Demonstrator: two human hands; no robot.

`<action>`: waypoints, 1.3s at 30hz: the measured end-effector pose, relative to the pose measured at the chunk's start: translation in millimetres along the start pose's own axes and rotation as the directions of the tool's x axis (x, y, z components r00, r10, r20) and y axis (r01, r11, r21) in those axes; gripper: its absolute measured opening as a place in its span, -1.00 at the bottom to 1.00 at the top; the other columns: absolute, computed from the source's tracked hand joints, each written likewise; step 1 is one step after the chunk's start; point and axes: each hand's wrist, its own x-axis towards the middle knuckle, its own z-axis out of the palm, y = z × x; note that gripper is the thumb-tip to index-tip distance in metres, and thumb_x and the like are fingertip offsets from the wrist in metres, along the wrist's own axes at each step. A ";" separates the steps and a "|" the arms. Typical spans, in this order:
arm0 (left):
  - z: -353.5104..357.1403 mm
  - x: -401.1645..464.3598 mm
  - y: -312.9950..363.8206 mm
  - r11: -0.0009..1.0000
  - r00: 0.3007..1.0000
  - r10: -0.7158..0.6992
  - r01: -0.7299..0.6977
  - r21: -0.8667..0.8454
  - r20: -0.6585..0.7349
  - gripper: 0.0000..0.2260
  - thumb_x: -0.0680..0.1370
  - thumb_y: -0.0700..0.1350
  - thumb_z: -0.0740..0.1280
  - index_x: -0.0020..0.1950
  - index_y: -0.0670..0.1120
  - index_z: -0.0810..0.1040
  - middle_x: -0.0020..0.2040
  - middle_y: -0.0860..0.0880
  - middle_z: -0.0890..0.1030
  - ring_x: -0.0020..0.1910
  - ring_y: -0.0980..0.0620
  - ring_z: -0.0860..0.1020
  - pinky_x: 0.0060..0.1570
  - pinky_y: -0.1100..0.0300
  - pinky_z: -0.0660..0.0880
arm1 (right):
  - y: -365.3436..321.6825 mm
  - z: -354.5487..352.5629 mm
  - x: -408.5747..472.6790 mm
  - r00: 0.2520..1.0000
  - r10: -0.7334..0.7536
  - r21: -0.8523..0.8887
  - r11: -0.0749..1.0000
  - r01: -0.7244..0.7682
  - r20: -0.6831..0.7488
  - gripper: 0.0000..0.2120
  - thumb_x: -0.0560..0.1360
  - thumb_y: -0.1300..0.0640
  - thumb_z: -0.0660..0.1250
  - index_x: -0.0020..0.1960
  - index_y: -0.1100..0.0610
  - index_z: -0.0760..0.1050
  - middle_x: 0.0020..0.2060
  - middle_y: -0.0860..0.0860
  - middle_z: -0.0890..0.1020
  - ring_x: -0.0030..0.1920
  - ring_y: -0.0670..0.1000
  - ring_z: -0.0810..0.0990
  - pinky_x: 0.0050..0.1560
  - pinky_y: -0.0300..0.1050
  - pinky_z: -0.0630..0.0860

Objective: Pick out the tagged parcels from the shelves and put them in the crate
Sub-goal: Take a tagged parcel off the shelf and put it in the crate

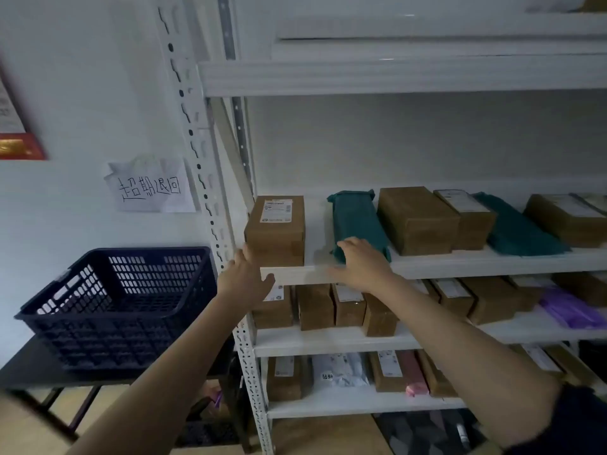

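Left hand [244, 277] and right hand [359, 264], fingers spread and holding nothing, flanked the labelled box [275, 229]; grip both sides squarely, then carry toward the crate [121, 307] at eight o'clock.

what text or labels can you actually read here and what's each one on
"超期退回", handwritten on the paper sheet taped to the wall above the crate.
"超期", handwritten on the white parcel on the lowest shelf seen; small, a probable reading.
Shipping label on the cardboard box by the left hand: printed, too small to read.
Labels on the other boxes: blurred.
Red poster at the left edge: unreadable.
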 end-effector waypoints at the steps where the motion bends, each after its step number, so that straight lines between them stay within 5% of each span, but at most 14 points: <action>1: 0.9 4.8 -0.2 0.999 1.000 -0.027 0.027 -0.022 0.011 -0.22 0.59 0.19 0.26 0.58 -0.21 -0.02 0.47 -0.18 0.32 0.35 -0.20 0.43 0.06 -0.06 0.51 | 0.1 1.7 8.2 1.000 -0.017 -0.024 1.000 0.017 -0.001 -0.32 0.57 -0.22 0.28 0.56 0.12 0.27 0.46 0.06 0.39 0.43 0.10 0.36 0.32 0.06 0.46; 5: 8.6 22.3 -3.7 0.995 0.997 -0.082 0.082 -0.051 0.006 -0.15 0.60 0.17 0.28 0.60 -0.25 -0.13 0.54 -0.20 0.25 0.37 -0.21 0.45 0.10 -0.09 0.52 | 3.2 3.6 36.1 0.996 -0.078 -0.117 0.990 0.074 -0.031 -0.33 0.55 -0.29 0.23 0.50 0.12 0.35 0.39 0.06 0.45 0.38 0.12 0.37 0.30 0.07 0.43; 9: 13.0 37.9 -2.2 0.989 0.995 -0.085 0.078 -0.122 -0.058 -0.41 0.59 0.11 0.30 0.48 -0.17 0.20 0.28 -0.15 0.53 0.08 -0.16 0.60 -0.10 -0.03 0.56 | 7.2 4.2 61.7 0.982 -0.180 -0.202 0.965 0.167 -0.050 -0.33 0.52 -0.36 0.20 0.39 0.13 0.43 0.31 0.06 0.48 0.32 0.11 0.37 0.20 0.05 0.43; 17: 15.4 72.9 3.7 0.952 0.998 -0.068 0.061 -0.298 -0.014 -0.62 0.56 0.02 0.36 0.29 -0.14 0.43 0.21 -0.13 0.55 0.03 -0.08 0.51 -0.03 0.04 0.47 | 23.6 18.3 94.5 0.980 -0.196 -0.199 0.962 0.190 -0.014 -0.26 0.46 -0.40 0.25 0.40 0.13 0.44 0.31 0.08 0.49 0.33 0.13 0.38 0.26 0.09 0.39; 23: 22.0 98.7 -0.6 0.915 0.994 0.022 0.025 -0.404 0.110 -0.46 0.44 0.07 0.54 0.33 -0.05 0.43 0.21 -0.02 0.52 0.17 -0.05 0.52 0.12 0.09 0.49 | 25.5 23.8 110.9 0.979 -0.203 -0.159 0.966 0.202 0.007 -0.29 0.46 -0.41 0.23 0.37 0.10 0.46 0.26 0.09 0.52 0.30 0.13 0.40 0.24 0.08 0.37; 33: 39.6 67.4 11.9 0.935 0.987 0.079 -0.121 -0.333 -0.137 -0.24 0.49 0.15 0.45 0.58 -0.01 0.17 0.46 -0.01 0.34 0.33 -0.08 0.45 0.20 0.00 0.52 | 28.8 37.3 90.3 0.959 -0.234 -0.018 0.972 0.234 -0.160 -0.40 0.54 -0.24 0.30 0.44 0.08 0.38 0.25 0.04 0.55 0.31 0.11 0.44 0.39 0.05 0.32; 39: 28.3 34.7 10.9 0.914 0.908 0.217 -0.318 -0.253 -0.359 -0.22 0.49 0.16 0.45 0.59 -0.07 0.20 0.47 0.00 0.36 0.40 -0.03 0.39 0.34 0.03 0.44 | 30.3 36.2 45.8 0.879 -0.237 0.000 0.966 0.260 -0.414 -0.44 0.50 -0.23 0.36 0.38 0.07 0.46 0.14 -0.02 0.62 0.16 0.05 0.55 0.27 -0.01 0.43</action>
